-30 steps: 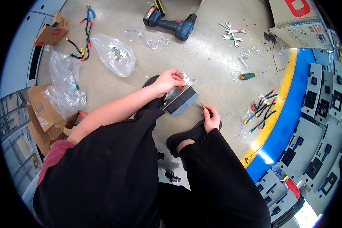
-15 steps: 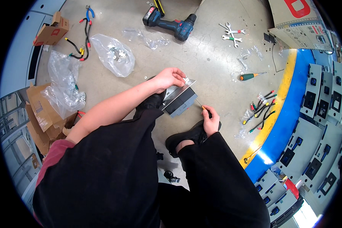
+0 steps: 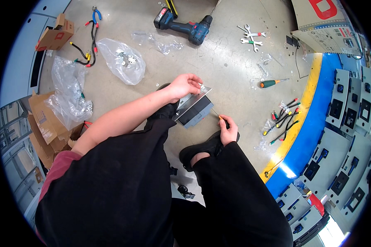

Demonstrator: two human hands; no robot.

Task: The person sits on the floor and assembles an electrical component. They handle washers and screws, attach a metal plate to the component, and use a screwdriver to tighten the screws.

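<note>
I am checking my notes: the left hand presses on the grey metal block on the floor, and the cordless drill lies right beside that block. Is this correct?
Not quite. In the head view the left hand does rest on the grey metal block, but the cordless drill lies far from it, up near the top of the picture.

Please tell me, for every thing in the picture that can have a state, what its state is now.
Left hand: gripping the metal bracket.
Right hand: closed on a thin screwdriver.
Metal bracket: resting on the floor, held.
Cordless drill: lying on its side.
Clear bag of washers: lying open.
</note>
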